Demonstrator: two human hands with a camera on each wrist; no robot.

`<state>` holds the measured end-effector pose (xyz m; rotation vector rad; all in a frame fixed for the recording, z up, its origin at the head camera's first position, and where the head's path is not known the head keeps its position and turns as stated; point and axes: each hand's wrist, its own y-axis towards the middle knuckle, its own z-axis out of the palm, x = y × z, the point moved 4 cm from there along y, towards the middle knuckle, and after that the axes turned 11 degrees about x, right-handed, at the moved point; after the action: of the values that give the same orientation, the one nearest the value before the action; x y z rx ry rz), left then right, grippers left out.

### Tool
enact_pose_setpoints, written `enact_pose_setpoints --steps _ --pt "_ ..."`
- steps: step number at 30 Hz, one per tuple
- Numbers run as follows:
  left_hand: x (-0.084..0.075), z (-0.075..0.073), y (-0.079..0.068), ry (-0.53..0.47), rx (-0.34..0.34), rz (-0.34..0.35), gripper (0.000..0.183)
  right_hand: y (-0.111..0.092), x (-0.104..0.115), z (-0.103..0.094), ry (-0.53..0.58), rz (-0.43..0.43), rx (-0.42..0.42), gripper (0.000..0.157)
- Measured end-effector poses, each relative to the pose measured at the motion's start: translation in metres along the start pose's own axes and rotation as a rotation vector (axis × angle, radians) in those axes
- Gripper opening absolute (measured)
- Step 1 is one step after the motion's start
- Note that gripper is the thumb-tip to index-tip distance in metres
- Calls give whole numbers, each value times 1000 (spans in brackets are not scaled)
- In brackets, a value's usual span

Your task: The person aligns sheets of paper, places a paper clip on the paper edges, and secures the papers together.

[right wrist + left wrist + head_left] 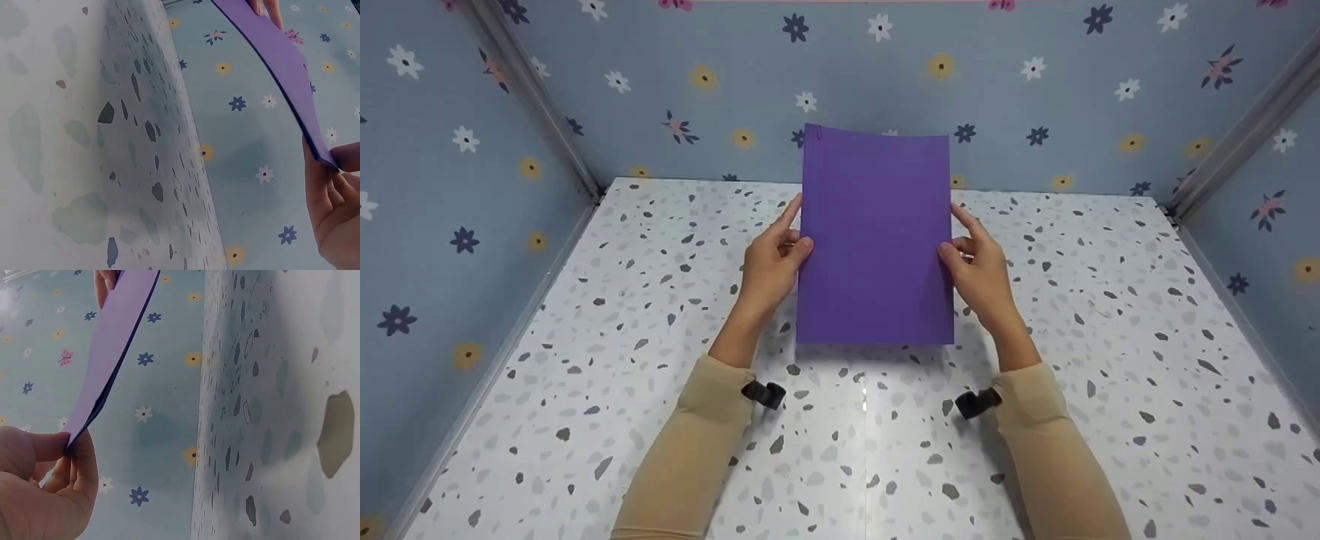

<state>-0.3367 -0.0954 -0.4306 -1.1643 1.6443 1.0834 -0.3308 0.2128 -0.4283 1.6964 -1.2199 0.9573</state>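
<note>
Between both hands a purple paper (876, 240) is held up, its face toward the head camera and its lower edge raised off the table. It bows slightly, and its lower edge shows a gap between layers in the left wrist view. At its upper left corner sits a small paper clip (819, 133). My left hand (771, 264) pinches the left side, thumb in front and fingers behind. On the opposite side my right hand (981, 268) pinches the paper the same way; that thumb (346, 156) presses its edge in the right wrist view. Most fingertips are hidden behind the paper.
Under the hands lies a white speckled table (870, 450). A blue flowered wall panel (885, 67) stands behind it, with similar panels left and right. Metal posts (540, 97) mark the back corners. Black straps (765, 394) are on both wrists.
</note>
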Motion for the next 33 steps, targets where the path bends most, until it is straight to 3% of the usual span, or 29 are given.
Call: enact_pose_setpoints --steps 12,26,33 --pt "4 1 1 2 12 -34 64 0 -5 -5 43 93 114 62" --pt "5 0 -1 37 30 -62 64 -2 -7 -6 38 89 147 63" --pt "11 0 -1 42 52 -108 63 -1 -9 -5 45 114 168 63"
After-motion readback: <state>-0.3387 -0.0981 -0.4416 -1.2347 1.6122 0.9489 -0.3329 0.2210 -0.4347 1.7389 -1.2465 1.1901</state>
